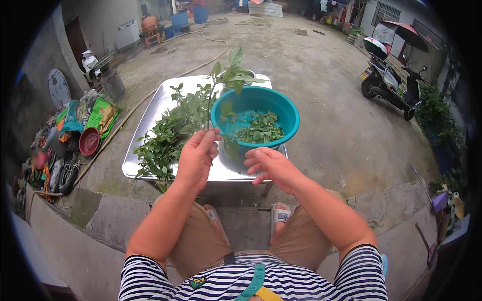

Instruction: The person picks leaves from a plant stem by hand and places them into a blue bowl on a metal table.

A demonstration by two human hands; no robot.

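Observation:
Upright between the thumb and fingers of my left hand (199,156) is a leafy green stem (209,101), its top leaves reaching above the tray's far side. My right hand (269,163) hovers in front of a teal plastic basin (293,120), fingers apart and holding nothing that I can see. Plucked green leaves (260,128) lie in the bottom of the basin. Left of it, a heap of leafy stems (162,143) covers part of a shiny metal tray (150,113). Behind the basin is a metal bowl (248,72), partly hidden by the stem.
A long hose (131,109) runs along the concrete floor left of the tray. Bags and a red basin (89,141) are piled by the left wall. A scooter (391,81) stands at the right. Farther back, a person (150,22) sits on a wooden chair (151,35).

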